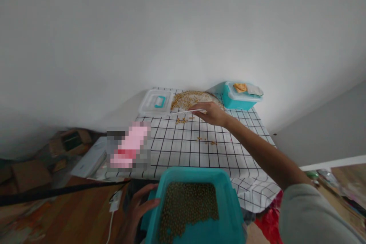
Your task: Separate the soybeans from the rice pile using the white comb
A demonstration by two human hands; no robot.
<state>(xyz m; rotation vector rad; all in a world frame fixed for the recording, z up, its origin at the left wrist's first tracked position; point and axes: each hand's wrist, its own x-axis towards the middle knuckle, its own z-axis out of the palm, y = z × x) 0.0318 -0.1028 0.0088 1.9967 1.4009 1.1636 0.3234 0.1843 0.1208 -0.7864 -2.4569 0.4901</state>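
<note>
My left hand (143,202) grips the left side of a teal plastic bin (228,206), its thumb over the rim. The bin is at the table's near edge, and small round brownish beans (190,198) cover much of its floor. My right hand (208,112) reaches over the table, fingers closed on a thin white strip (181,113), seen nearly edge-on; its kind is unclear. Behind that hand, a heap of pale yellow beans or grains (185,100) lies by the wall. Loose ones (181,121) are scattered in front of the heap.
A clear lid (147,101) with a teal handle lies at the back left of the checked tablecloth (171,137). At the back right stands a lidded teal box (238,101), with an orange cloth (240,87) on top. A blurred-out pink item (131,143) is at the left edge.
</note>
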